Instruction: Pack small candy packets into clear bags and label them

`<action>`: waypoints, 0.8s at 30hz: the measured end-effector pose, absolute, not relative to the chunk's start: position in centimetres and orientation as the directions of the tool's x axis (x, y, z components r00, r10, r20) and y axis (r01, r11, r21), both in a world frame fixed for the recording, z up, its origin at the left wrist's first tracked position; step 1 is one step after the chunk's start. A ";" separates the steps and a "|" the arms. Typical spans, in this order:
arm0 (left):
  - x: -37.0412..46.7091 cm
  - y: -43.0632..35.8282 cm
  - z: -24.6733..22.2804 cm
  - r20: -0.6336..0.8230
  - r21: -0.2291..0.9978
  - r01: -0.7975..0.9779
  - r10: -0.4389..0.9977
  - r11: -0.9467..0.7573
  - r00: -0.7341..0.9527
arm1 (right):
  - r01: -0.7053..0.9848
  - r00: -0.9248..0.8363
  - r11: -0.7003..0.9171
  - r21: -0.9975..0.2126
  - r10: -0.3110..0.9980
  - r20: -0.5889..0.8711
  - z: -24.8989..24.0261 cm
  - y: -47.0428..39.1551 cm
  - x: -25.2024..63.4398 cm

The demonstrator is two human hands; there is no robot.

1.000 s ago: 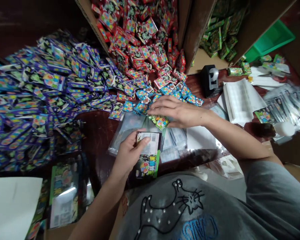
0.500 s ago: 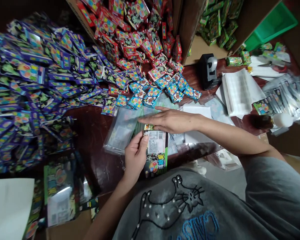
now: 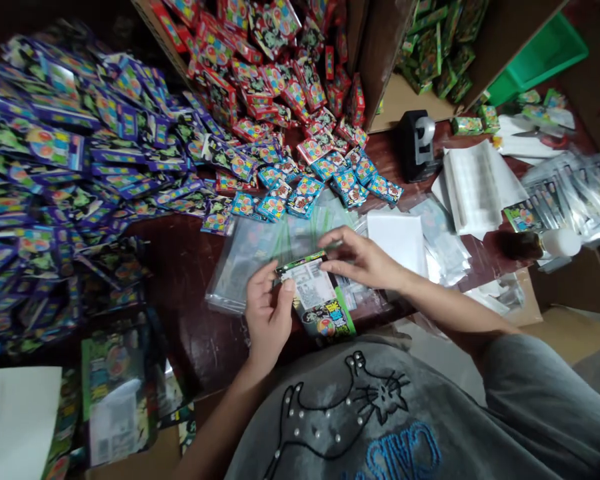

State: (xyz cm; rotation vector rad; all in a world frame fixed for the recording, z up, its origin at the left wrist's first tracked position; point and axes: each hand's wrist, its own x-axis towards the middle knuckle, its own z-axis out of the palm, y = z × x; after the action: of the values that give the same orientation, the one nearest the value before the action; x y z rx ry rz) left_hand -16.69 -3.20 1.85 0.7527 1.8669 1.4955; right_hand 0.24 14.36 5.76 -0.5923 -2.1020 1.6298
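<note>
A black and green printed packet (image 3: 325, 313) with a white label sits in front of my shirt, its far end folded over. My left hand (image 3: 270, 320) pinches its left edge, thumb on top near the fold. At the packet's far right corner is my right hand (image 3: 357, 257), thumb and fingers apart, the fingertips beside the folded edge. Clear plastic bags (image 3: 247, 257) lie flat on the table under and beyond the packet. Small blue boxes (image 3: 305, 197) are just past the bags.
Purple packets (image 3: 130, 140) are heaped at the left, red boxes (image 3: 280, 80) behind. A black tape dispenser (image 3: 417, 150), white papers (image 3: 475, 190), a bottle with a white cap (image 3: 560, 243) and a green bin (image 3: 545, 57) stand at the right. Finished-looking printed packets (image 3: 115, 393) lie lower left.
My right hand has lifted off the packet's far end and moved right, its fingers parting. The packet has tilted, and its folded end now shows.
</note>
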 end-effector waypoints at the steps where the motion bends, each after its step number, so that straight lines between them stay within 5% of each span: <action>1: -17.0 -3.3 1.7 -0.141 0.975 0.048 0.772 0.217 -0.620 | 0.078 -0.806 0.127 -0.989 0.592 0.012 5.3 13.6 0.5; 5: -18.0 -2.9 1.4 -0.163 0.973 0.064 0.851 0.224 -0.500 | 0.070 -0.768 -0.067 -0.995 0.633 -0.096 4.0 11.9 1.5; 11: -17.5 -1.2 2.3 -0.123 0.986 0.045 0.874 0.163 -0.470 | 0.009 -0.673 0.165 -0.986 0.731 0.116 3.8 11.6 2.8; 14: -17.0 -0.6 3.0 -0.148 0.985 0.004 0.865 0.171 -0.479 | -0.010 -0.647 0.150 -0.989 0.753 0.121 3.9 11.7 3.4; 18: -16.8 0.4 3.9 -0.228 0.965 0.037 0.902 0.259 -0.365 | 0.076 -0.709 0.064 -0.995 0.705 -0.009 4.7 12.5 4.2; 24: -16.4 3.0 5.4 -0.281 0.948 0.059 0.910 0.313 -0.304 | 0.106 -0.626 -0.373 -0.922 0.696 -0.353 5.6 13.6 4.7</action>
State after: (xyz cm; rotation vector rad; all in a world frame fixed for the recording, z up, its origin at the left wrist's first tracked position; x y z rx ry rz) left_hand -16.37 2.97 5.40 0.8964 1.6328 1.1274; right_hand 4.73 13.58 5.62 -1.0713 -1.4614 2.0521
